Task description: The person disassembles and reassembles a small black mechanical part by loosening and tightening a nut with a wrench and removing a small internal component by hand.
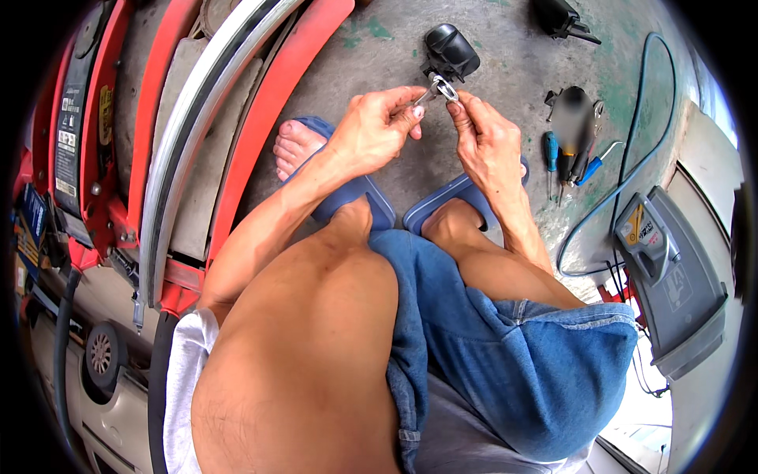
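Note:
Above the concrete floor, between my sandalled feet, both hands meet at a small silver metal part [446,88] with a loop-like end. My left hand [371,130] pinches a thin metal piece at its left side; whether that is a separate tool or part of it, I cannot tell. The thumb and fingers of my right hand [488,138] are closed on the loop's right side. Just beyond the fingertips is a black plastic housing [452,51], rounded and glossy. The metal part overlaps its lower edge in view, so I cannot tell if they touch.
Right of my hands lie a teal-handled screwdriver [551,150], a blue-handled hooked pick [592,169] and other tools. A blue hose [632,186] curves past them. Red lift arms [272,87] stand at the left. Another black part [559,17] lies far right, and a grey plastic case [671,276] is nearer.

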`<state>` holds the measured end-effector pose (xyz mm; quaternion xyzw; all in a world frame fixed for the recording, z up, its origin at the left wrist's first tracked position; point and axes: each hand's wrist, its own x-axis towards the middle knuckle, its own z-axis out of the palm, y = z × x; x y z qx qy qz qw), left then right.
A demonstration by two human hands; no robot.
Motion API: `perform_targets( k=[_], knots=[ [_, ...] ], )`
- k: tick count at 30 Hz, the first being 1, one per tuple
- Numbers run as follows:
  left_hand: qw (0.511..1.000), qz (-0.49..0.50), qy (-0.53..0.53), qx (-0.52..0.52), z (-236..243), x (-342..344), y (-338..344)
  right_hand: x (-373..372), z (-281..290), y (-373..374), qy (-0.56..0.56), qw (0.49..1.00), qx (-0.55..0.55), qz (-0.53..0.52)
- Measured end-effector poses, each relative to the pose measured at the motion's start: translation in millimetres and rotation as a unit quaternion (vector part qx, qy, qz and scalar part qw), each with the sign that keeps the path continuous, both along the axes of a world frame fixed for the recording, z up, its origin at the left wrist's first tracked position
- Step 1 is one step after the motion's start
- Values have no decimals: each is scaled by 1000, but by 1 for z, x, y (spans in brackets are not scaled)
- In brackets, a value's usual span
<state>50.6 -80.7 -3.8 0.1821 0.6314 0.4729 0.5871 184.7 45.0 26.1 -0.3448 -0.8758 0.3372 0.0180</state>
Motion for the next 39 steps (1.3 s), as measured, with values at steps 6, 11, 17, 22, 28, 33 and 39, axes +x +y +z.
perform_targets(
  k=[6,11,17,22,28,33,39],
  knots=[
    [990,-42,132,-17,7,-9,-6,1,4,1,15,996,-49,-74],
    [982,-96,162,-3,6,-20,7,6,0,6,12,992,-76,-95],
    [990,-123,27,-69,11,-34,27,20,-8,18,11,984,-128,-121],
    [986,-153,8,-65,15,-44,37,26,-13,23,22,972,-195,-126],
    [978,-200,4,-55,9,-48,47,37,-19,36,28,975,-192,-113],
    [978,-198,-13,-57,4,-49,48,36,-18,39,14,973,-203,-108],
    [966,-249,-27,-56,3,-61,57,38,-20,43,13,970,-222,-96]
  ],
)
